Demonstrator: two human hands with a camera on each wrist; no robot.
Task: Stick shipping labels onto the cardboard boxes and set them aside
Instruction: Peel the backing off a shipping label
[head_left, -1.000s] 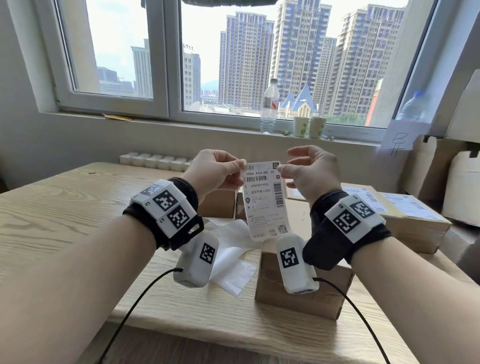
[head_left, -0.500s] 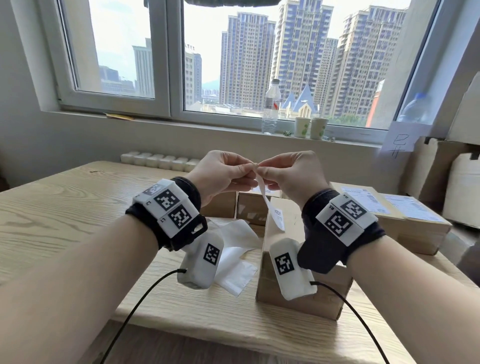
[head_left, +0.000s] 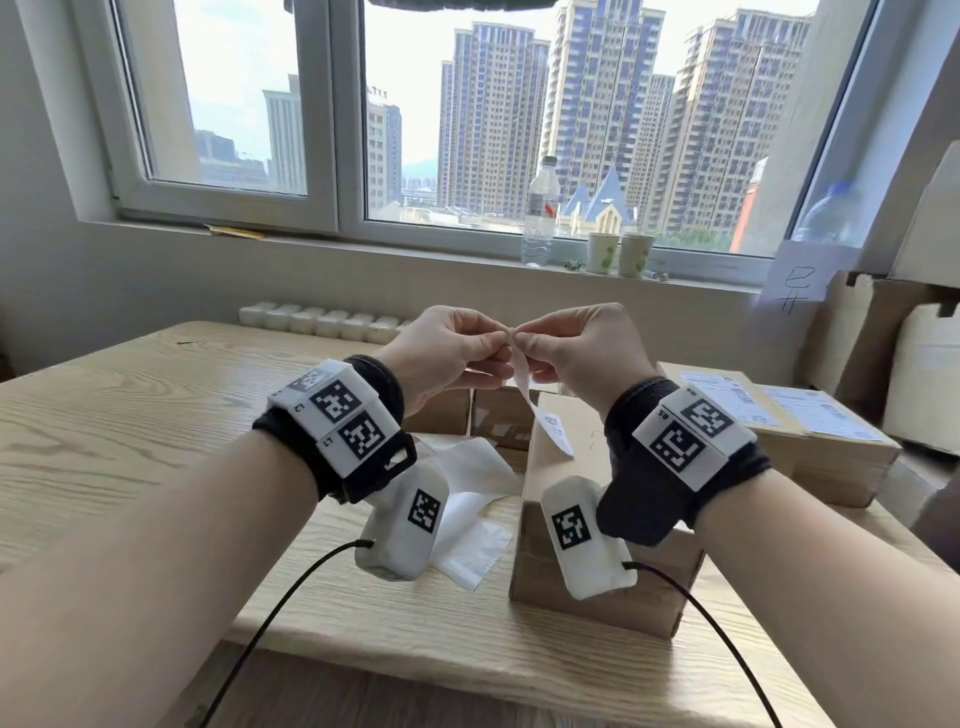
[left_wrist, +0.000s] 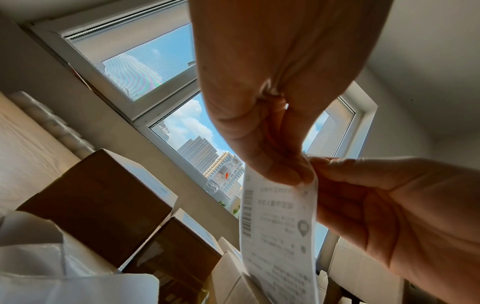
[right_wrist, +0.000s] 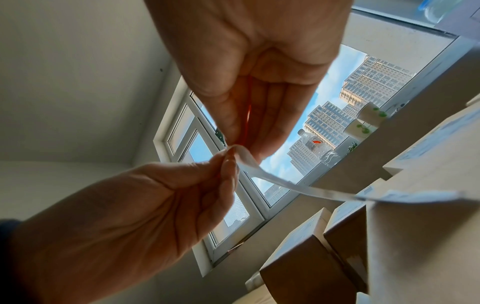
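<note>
A white printed shipping label (head_left: 543, 418) hangs edge-on from my two hands, raised above the table. My left hand (head_left: 497, 340) pinches its top end between thumb and fingers, and my right hand (head_left: 520, 341) pinches the same end, fingertips nearly touching. In the left wrist view the label (left_wrist: 280, 226) shows its barcode side below my left hand (left_wrist: 298, 174). In the right wrist view the label (right_wrist: 285, 187) curves away from my right hand (right_wrist: 246, 148). A plain cardboard box (head_left: 660, 592) stands on the table right below the label's lower end.
Two labelled boxes (head_left: 810, 431) lie at the right. More small boxes (head_left: 498, 421) stand behind my hands. White backing sheets (head_left: 467, 499) lie left of the near box. A bottle (head_left: 540, 213) and paper cups (head_left: 618, 254) stand on the sill. The table's front edge (head_left: 415, 639) is close.
A second ago the label was held flat between my hands, print towards me. My hands have come together at its top end and the label has turned edge-on.
</note>
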